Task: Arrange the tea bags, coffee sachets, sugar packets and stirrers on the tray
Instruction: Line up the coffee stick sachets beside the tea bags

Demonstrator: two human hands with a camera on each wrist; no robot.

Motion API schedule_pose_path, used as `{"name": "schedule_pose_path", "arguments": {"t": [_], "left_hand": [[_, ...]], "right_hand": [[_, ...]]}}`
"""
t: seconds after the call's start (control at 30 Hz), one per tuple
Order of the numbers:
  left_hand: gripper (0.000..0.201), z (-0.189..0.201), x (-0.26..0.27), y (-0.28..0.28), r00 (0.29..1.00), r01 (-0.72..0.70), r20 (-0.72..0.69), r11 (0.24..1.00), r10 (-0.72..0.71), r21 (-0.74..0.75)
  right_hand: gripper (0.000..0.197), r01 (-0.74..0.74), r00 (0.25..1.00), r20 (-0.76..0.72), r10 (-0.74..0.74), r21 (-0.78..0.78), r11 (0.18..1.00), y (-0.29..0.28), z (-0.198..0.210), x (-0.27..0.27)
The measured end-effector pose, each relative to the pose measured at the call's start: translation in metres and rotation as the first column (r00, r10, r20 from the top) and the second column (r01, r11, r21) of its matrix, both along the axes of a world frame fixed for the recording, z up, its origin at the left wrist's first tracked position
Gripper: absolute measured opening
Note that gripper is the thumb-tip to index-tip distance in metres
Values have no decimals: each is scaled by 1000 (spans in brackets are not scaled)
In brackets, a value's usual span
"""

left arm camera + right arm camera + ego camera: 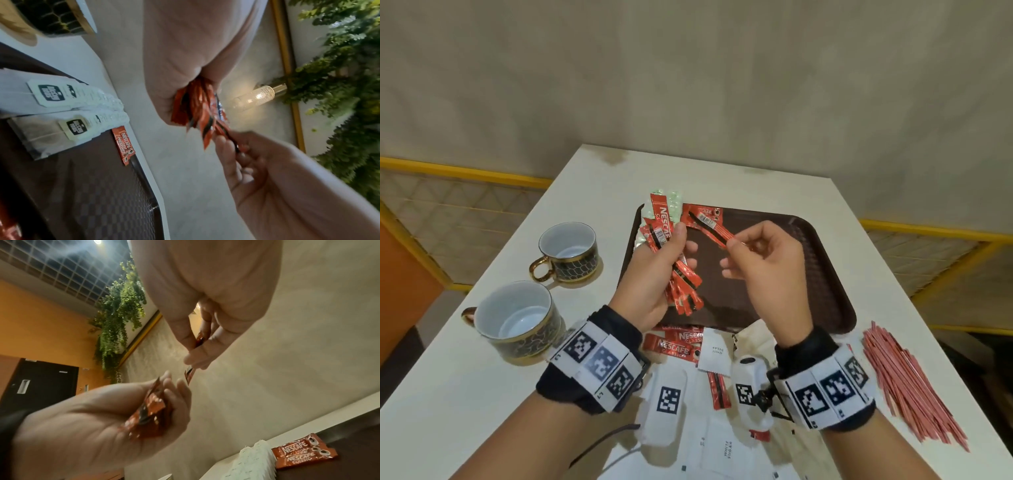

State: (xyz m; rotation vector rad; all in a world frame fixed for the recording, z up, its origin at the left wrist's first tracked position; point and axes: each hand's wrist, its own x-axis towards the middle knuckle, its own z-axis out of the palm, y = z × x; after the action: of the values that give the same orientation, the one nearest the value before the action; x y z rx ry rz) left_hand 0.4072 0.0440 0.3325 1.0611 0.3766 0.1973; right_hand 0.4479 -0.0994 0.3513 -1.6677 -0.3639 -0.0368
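Observation:
My left hand (685, 245) grips a fanned bunch of red coffee sachets (683, 274) above the left side of the dark brown tray (811, 274). My right hand (732, 243) pinches the end of one more red sachet (709, 224), held just right of the bunch. In the right wrist view this single sachet (189, 374) hangs from the fingertips (193, 360). Tea bags (68, 104) and two coffee sachets (302, 452) lie at the tray's far left corner. More coffee sachets (674, 346) and white sugar packets (714, 349) lie on the table below my wrists. Pink stirrers (907, 380) sit at the right.
Two white cups with black and gold pattern (568, 251) (517, 318) stand on the white table (756, 181) left of the tray. The table's far edge meets a beige wall. A yellow railing runs along both sides.

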Motion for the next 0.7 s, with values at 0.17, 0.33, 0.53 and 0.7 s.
{"name": "schedule_pose_path", "arguments": {"t": [0.17,0.33,0.53,0.7], "left_hand": [[35,5,-4,-10,993,60,92,996,-67,73],[27,4,-8,-6,984,82,155,996,-86,37],[39,6,-15,-2,914,393,191,897,-357,-204],[44,8,-26,-7,730,683,320,629,-604,-371]], "right_hand": [[6,-77,982,169,81,-30,997,10,-5,-26],[4,-261,962,80,263,-36,965,-5,-1,-34],[24,-282,958,-35,284,52,958,-20,22,-13],[29,-503,863,-55,503,16,864,-12,44,-8]]}}
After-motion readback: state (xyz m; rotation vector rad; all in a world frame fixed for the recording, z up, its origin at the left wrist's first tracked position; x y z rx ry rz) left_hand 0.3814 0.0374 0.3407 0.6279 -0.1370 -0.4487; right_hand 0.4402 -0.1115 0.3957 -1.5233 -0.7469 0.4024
